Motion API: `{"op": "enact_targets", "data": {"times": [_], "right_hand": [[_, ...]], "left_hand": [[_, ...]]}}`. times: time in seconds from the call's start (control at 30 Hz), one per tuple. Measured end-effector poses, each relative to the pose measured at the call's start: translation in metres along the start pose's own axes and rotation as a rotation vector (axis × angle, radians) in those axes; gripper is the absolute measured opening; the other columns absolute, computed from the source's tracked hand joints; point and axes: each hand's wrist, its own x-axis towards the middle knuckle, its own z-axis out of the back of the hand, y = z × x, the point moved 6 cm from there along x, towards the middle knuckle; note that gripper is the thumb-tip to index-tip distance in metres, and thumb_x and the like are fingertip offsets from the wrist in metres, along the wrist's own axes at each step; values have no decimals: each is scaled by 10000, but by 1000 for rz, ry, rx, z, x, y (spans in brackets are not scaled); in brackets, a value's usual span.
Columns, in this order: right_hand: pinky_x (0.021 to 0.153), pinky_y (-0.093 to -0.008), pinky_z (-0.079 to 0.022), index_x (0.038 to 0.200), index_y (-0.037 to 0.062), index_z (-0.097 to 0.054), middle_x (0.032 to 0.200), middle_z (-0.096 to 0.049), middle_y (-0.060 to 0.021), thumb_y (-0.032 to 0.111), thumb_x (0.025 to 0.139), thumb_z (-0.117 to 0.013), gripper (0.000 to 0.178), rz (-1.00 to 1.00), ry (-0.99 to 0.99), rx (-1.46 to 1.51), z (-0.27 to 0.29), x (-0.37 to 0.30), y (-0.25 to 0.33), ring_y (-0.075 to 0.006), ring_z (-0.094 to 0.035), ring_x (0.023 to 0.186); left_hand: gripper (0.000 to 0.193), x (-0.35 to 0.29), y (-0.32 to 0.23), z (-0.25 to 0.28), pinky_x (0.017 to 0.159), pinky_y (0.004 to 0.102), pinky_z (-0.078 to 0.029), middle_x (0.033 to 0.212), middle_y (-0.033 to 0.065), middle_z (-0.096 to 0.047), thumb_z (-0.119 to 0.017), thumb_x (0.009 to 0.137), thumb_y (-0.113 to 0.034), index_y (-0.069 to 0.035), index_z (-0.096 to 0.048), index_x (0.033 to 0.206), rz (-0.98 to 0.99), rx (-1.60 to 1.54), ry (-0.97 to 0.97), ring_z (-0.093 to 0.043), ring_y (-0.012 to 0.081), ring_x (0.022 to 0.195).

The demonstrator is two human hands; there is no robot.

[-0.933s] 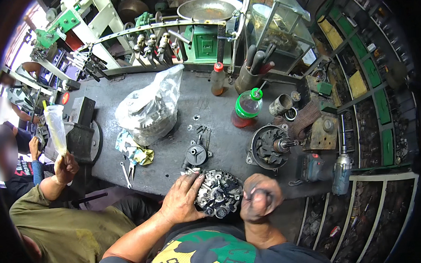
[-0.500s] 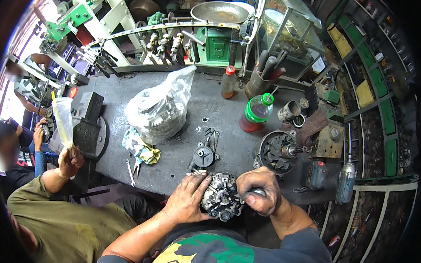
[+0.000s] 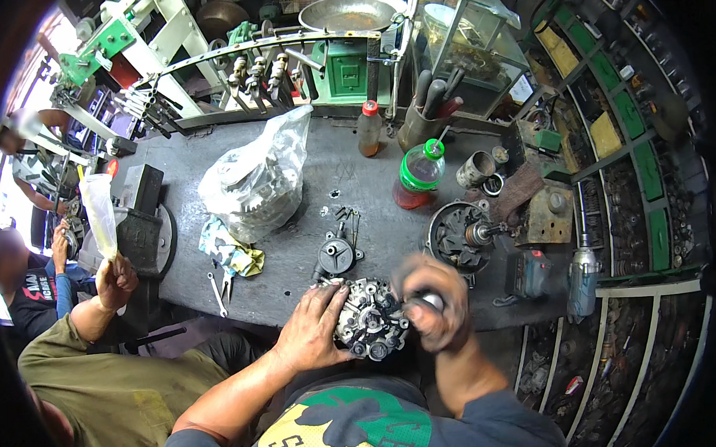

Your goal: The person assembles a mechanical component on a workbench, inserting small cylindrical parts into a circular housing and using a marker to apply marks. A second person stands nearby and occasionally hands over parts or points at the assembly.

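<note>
Near the bench's front edge sits a round alternator housing [image 3: 372, 321], its inner parts facing up. My left hand [image 3: 313, 323] is wrapped round its left side, fingers over the rim. At its right side my right hand [image 3: 438, 303] is closed, smeared by motion, round a tool [image 3: 432, 301] whose pale rounded end shows; its kind is hidden. Just beyond the housing lies a small round metal pump-like part [image 3: 336, 256] with several bolts [image 3: 353, 221] by it. To the right stands another alternator half [image 3: 455, 240] with its rotor and shaft.
A bagged metal part [image 3: 254, 184], a rag [image 3: 231, 248], a wrench [image 3: 218, 294] and pliers [image 3: 228, 286] lie left. Bottles [image 3: 421, 174], a tool holder [image 3: 419, 129] and a power tool [image 3: 583, 283] stand right. A co-worker's hand [image 3: 116, 279] holds a plastic bag beside the vise [image 3: 143, 227].
My view has shifted slightly, so the bench sits further left and up. My right hand has moved a little away from me, now blurred. My left hand keeps its hold on the alternator housing.
</note>
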Motion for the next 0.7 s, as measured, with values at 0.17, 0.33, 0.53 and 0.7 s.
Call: {"op": "enact_targets", "data": {"times": [0.17,0.33,0.53,0.7], "right_hand": [[601,-411,-512,785,30,-624,703,-650,-99,241,816,-792,272,27,853,501,-11,27,-16,-305,-660,605],[548,-406,-480,755,40,-625,654,-611,-113,206,829,-727,209,-139,359,493,3,9,-15,-296,-623,542],[562,-383,-498,829,14,-610,682,-627,-115,223,911,-698,241,-80,-428,236,6,-37,-12,-245,-613,561],[664,-394,-545,874,13,-634,794,-675,-121,228,916,-708,232,-182,-402,-166,14,-27,-3,-293,-672,683]], "left_hand": [[1289,2,-1,0,1275,611,-387,1616,266,-468,-987,666,-570,7,-393,1654,-57,18,-28,-486,483,1477],[1261,-2,-8,1,1260,632,-399,1562,247,-518,-991,640,-565,9,-437,1617,-11,54,-9,-525,464,1442],[1287,-5,-7,-2,1251,653,-393,1566,240,-517,-1000,599,-558,3,-444,1615,8,89,-29,-524,452,1439],[1295,-2,-14,8,1288,652,-333,1587,250,-503,-1014,602,-546,-6,-442,1631,40,97,2,-474,472,1490]]}}
